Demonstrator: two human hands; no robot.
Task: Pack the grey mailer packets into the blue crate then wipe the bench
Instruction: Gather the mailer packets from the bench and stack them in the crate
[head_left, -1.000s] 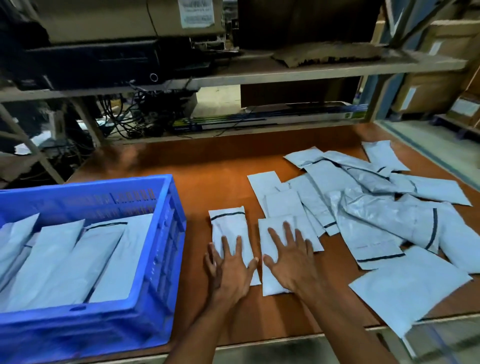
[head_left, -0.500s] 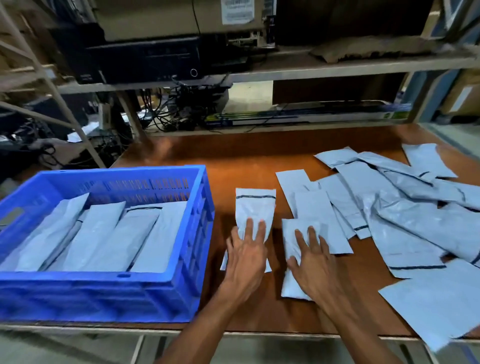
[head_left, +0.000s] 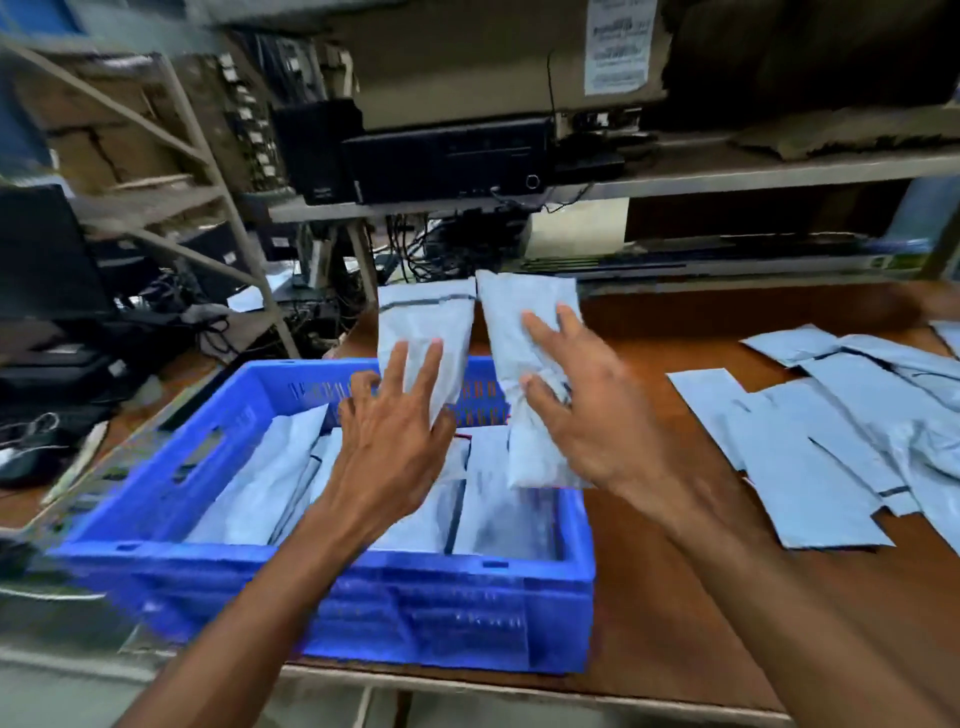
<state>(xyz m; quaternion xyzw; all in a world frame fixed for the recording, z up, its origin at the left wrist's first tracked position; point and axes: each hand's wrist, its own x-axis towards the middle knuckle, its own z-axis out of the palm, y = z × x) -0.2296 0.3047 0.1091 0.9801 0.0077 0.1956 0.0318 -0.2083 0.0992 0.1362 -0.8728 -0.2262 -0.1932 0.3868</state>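
My left hand (head_left: 395, 431) grips a grey mailer packet (head_left: 423, 332) and holds it upright above the blue crate (head_left: 363, 587). Just to its right, my right hand (head_left: 587, 415) grips a second grey packet (head_left: 519, 332), held over the crate's right side. Several grey packets (head_left: 260, 483) lie inside the crate, leaning side by side. A loose pile of more grey packets (head_left: 810, 447) is spread on the orange-brown bench (head_left: 639, 571) to the right.
The crate sits at the bench's front left corner. Behind the bench a metal shelf (head_left: 675, 176) carries black electronics boxes and cardboard. Tangled cables and a slanted metal frame (head_left: 218, 171) fill the area to the left.
Both hands have lifted a packet each off the bench and carried them left, up over the crate. The view has swung left with them.
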